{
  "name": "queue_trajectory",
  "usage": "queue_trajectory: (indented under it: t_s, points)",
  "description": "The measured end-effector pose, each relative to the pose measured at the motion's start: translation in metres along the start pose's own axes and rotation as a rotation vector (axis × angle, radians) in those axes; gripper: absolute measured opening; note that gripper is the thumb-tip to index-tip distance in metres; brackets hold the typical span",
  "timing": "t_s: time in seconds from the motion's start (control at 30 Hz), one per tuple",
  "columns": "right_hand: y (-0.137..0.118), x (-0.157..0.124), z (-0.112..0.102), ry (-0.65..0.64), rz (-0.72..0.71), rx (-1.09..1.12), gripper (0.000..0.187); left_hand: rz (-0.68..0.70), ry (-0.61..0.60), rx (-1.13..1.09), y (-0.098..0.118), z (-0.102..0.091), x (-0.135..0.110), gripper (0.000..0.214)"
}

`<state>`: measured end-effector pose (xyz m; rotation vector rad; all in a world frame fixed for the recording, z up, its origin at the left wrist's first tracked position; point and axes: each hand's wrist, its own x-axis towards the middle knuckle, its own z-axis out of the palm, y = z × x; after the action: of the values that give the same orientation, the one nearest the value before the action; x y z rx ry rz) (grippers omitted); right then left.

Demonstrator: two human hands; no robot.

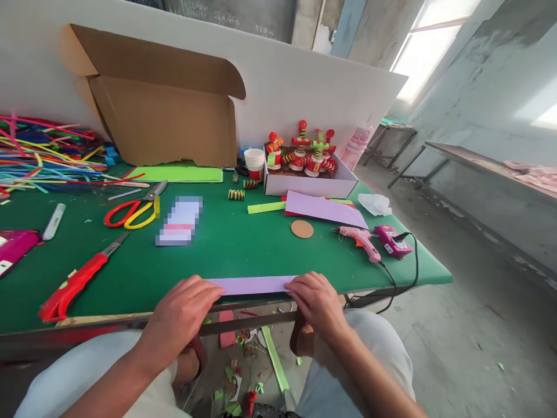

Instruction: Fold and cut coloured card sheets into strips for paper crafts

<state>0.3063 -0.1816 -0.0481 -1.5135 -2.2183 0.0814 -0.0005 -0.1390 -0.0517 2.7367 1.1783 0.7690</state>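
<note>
A lilac paper strip (255, 285) is stretched level between my two hands at the front edge of the green table. Its left end is pinched in my left hand (187, 305), its right end in my right hand (317, 299); the fingers of both are closed over the paper. Beyond the strip lie a round brown cardboard disc (301, 229) and a lilac paper sheet (324, 209) on top of red and green paper. A pink glue gun (362, 241) rests to the right of my right hand.
Left are red-handled scissors (78, 284), a red-and-yellow pair (134, 210) and a heap of pipe cleaners (47, 154). A white box (311, 184) of paper-cup figures stands at the back, beside white cups (254, 159). The glue gun's cord (416, 261) hangs over the edge.
</note>
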Motion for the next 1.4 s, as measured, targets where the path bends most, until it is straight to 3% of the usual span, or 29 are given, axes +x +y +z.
queue_trajectory:
  t_s: [0.2,0.47,0.97,1.4]
  points:
    - [0.021,0.005,-0.018,-0.020,0.244,0.192,0.037,-0.260,-0.152,-0.185,-0.016,-0.016,0.020,0.051]
    - [0.022,0.006,-0.009,0.017,0.357,0.065,0.038,-0.441,-0.269,-0.158,-0.017,-0.015,0.033,0.051]
    - [0.016,0.007,-0.004,0.032,0.403,-0.001,0.035,-0.398,-0.342,-0.037,-0.015,-0.014,0.037,0.040]
    - [0.013,0.007,0.001,0.054,0.424,-0.065,0.031,-0.478,-0.507,-0.005,-0.011,-0.020,0.046,0.036]
